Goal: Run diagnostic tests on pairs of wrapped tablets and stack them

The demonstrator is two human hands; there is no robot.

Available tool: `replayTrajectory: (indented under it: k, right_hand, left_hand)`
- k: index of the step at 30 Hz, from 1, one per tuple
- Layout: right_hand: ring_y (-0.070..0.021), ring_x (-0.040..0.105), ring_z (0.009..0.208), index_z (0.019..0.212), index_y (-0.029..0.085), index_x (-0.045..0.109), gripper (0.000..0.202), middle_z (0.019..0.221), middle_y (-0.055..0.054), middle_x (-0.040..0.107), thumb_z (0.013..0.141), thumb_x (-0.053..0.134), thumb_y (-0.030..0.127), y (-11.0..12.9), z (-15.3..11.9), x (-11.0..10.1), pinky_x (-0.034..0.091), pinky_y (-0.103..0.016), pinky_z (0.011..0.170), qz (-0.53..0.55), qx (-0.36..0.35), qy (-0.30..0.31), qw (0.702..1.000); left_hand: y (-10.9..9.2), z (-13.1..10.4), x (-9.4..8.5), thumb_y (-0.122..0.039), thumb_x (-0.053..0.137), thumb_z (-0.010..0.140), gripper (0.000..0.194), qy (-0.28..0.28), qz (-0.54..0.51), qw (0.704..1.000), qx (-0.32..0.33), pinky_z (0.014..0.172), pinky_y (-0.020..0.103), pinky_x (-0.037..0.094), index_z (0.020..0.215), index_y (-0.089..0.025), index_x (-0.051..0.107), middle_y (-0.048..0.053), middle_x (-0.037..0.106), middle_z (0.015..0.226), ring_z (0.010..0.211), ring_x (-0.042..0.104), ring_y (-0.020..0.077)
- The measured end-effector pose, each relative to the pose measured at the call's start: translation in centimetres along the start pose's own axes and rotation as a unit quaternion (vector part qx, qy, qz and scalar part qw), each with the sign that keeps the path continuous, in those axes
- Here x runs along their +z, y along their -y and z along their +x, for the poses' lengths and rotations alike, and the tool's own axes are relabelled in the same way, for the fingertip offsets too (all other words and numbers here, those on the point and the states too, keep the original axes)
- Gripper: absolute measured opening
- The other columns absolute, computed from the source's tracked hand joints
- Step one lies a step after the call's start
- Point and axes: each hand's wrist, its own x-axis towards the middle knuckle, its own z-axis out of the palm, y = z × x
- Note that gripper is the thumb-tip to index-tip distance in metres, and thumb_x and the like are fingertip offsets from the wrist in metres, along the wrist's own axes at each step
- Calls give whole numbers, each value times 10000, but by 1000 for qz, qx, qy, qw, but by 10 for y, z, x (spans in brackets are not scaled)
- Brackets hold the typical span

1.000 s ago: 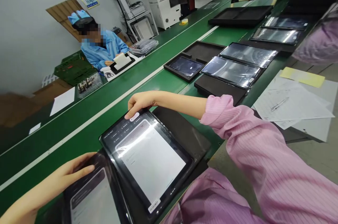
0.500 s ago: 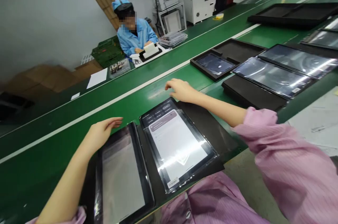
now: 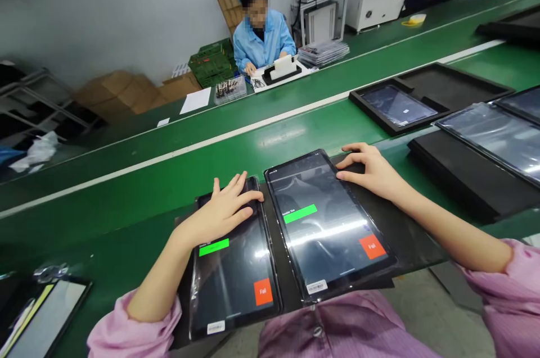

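Note:
Two tablets in clear film lie side by side on a black mat [image 3: 417,234] at the bench's near edge. Each dark screen shows a green bar and a red "Fail" square. My left hand [image 3: 223,209] rests over the upper part of the left tablet [image 3: 232,273], fingers spread, holding nothing. Beside the upper right edge of the right tablet [image 3: 324,229] is my right hand [image 3: 367,170]. Its fingers are apart and curved, with the fingertips at the tablet's edge and nothing gripped.
Right: a black tray [image 3: 459,85] with a tablet, and a black foam block [image 3: 472,178] under film-covered screens. Across the green bench [image 3: 160,189] a person in blue [image 3: 264,43] works by a parts box [image 3: 230,90]. Another device [image 3: 54,313] lies at lower left.
Both tablet screens went from light pages to dark ones with green bars and red squares. My left hand moved onto the left tablet; my right hand came down beside the right one. The view shifted left.

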Motion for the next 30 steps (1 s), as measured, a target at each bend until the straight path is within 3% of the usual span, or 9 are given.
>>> replayTrajectory:
  k: [6,13,21,24,27,30]
  right_hand:
    - [-366,591,1261,849,304,819,274,1308,-87,668,821,763,570,1,-4,-2,416,-613,1138,8,10,-12,1000]
    - [-403,545,1321,966,329,826,389,1348,-103,651,794,743,669,3,-7,-3,402,-644,1148,17,29,-9,999]
    - [-385,578,1287,952,337,819,381,1331,-84,657,805,736,679,2,-7,-7,417,-625,1144,21,21,-7,1000]
    - [-382,574,1288,968,334,810,366,1333,-83,652,833,714,660,1,-9,-5,427,-618,1134,3,11,-9,1000]
    - [-385,574,1273,1040,313,785,389,1302,-112,648,880,666,647,6,-13,-3,433,-615,1117,-24,-17,-42,999]
    - [-365,588,1227,1102,292,763,379,1252,-130,651,956,599,601,16,-19,-3,440,-593,1089,-39,-108,-85,990]
  left_hand:
    - [-6,2,5,-503,263,1111,509,-24,5,1000,17,1220,801,88,1353,-268,645,172,345,1703,1607,232,406]
    - [-3,0,8,-469,242,1113,486,-50,-7,999,4,1231,785,103,1370,-262,598,171,376,1689,1597,278,381]
    - [-12,8,15,-443,248,1114,457,-81,22,996,-4,1228,780,140,1286,-252,626,173,501,1603,1540,400,372]
    - [-10,7,14,-449,243,1117,472,-71,20,997,-2,1231,781,109,1295,-247,630,175,493,1610,1557,368,380]
    - [0,-1,8,-508,279,1109,507,-38,-48,998,1,1210,807,-23,1520,-276,465,167,367,1696,1611,237,378]
    - [11,-15,3,-650,415,1045,793,-10,-105,994,-2,1176,817,-102,1681,-274,126,184,188,1754,1629,116,405]
